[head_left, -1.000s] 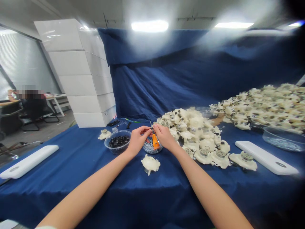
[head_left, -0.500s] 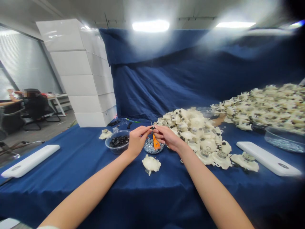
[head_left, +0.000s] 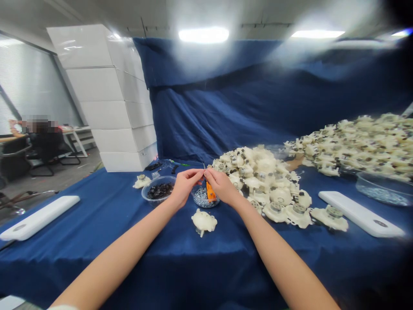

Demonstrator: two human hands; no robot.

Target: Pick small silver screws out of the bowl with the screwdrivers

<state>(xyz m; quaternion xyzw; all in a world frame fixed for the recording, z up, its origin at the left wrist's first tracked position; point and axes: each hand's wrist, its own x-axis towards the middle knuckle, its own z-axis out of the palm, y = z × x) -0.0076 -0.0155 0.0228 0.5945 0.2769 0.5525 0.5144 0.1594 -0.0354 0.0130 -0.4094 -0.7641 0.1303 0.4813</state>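
Note:
My left hand [head_left: 187,185] and my right hand [head_left: 221,185] meet at the fingertips, both in a pinch. The small black part between them is covered by the fingers now. Against my right fingers is the orange handle [head_left: 211,192] of a tool, and a thin tip rises above the fingertips. Behind and below the hands sits a clear bowl of small metal screws [head_left: 200,199]. Left of it is a clear bowl of black parts [head_left: 158,191], partly behind my left hand. Nearer me, a cream plastic housing [head_left: 204,221] lies on the blue cloth.
A heap of cream housings [head_left: 264,172] stands right of my hands, with a larger pile [head_left: 364,142] farther right. White slabs lie left [head_left: 40,217] and right [head_left: 359,214]. White boxes [head_left: 103,114] are stacked at the back left. A person sits far left.
The fingertips have closed together, and the black part seen between them before is now hidden. My right hand is turned more over the orange handle. The view has shifted slightly.

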